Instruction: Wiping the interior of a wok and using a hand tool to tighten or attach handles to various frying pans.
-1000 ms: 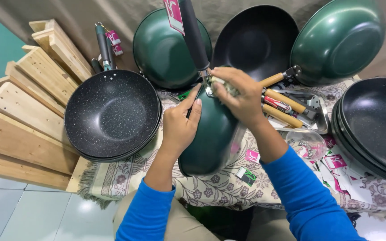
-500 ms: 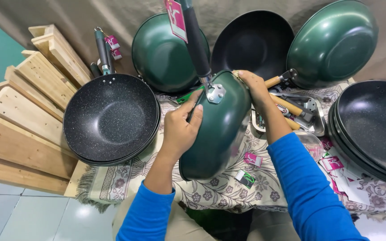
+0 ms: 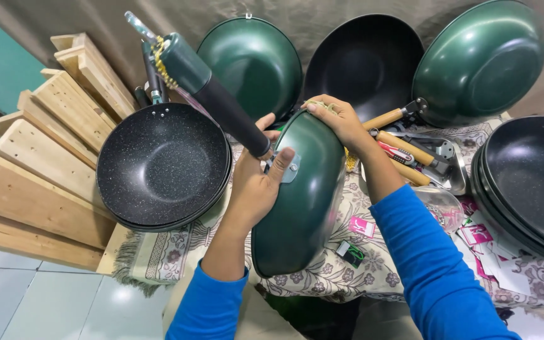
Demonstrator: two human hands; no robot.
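At the far left, pale wooden racks (image 3: 39, 157) are seen stepped beside a cloth-covered table (image 3: 177, 252). A stack of speckled black woks (image 3: 162, 167) is set on the table's left end. Just right of it, a green wok (image 3: 303, 201) is held on edge above the floral cloth, its outer side turned to the camera and its black handle (image 3: 225, 107) angled up to the left. The left hand (image 3: 256, 182) is pressed against the wok at the handle's metal bracket, fingers close together, the thumb laid across the bracket. The right hand (image 3: 338, 119) is curled over the upper rim, fingers together and gripping it. Behind, two green woks (image 3: 253, 63) (image 3: 483, 60) and a black one (image 3: 366, 63) are leaned against the backdrop. Wooden-handled tools (image 3: 404, 148) are lying in a metal tray (image 3: 451, 176), and more black woks (image 3: 530, 182) are stacked at the far right.
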